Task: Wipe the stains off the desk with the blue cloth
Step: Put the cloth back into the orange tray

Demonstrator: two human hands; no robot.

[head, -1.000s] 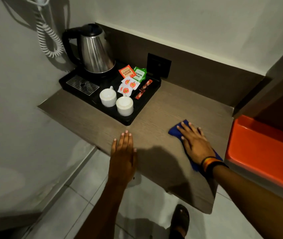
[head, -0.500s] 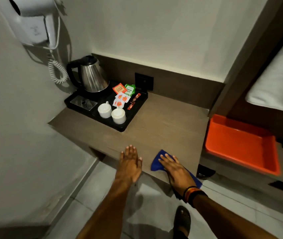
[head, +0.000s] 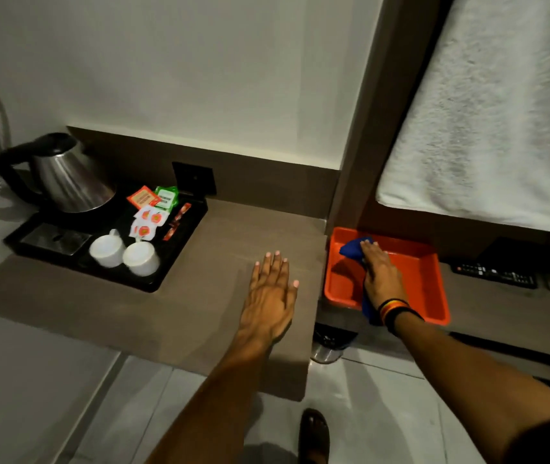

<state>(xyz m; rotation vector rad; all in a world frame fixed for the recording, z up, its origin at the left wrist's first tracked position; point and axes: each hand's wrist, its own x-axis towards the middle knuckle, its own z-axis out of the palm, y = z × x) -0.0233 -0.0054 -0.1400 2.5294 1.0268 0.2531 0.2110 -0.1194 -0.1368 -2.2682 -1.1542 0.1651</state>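
Observation:
The brown wooden desk (head: 220, 229) fills the middle of the head view. My left hand (head: 271, 293) lies flat on its right part, palm down, fingers spread, holding nothing. My right hand (head: 380, 276) is off the desk, over the orange tray (head: 434, 286) to the right. Under its palm is the blue cloth (head: 352, 248), bunched at the fingertips and hanging out below the wrist over the tray's front rim. Most of the cloth is hidden by the hand. I see no clear stains on the desk in this dim light.
A black tray (head: 179, 249) at the desk's left back holds a steel kettle (head: 69, 179), two white cups (head: 123, 252) and several sachets (head: 148, 209). A remote control (head: 496, 274) lies on the lower shelf at right. A white towel (head: 494, 122) hangs above. My sandalled foot (head: 313, 437) stands on floor tiles.
My right hand has carried the blue cloth off the desk's front edge to the right, into the orange tray. The left hand stays flat on the desk. The camera view swung right.

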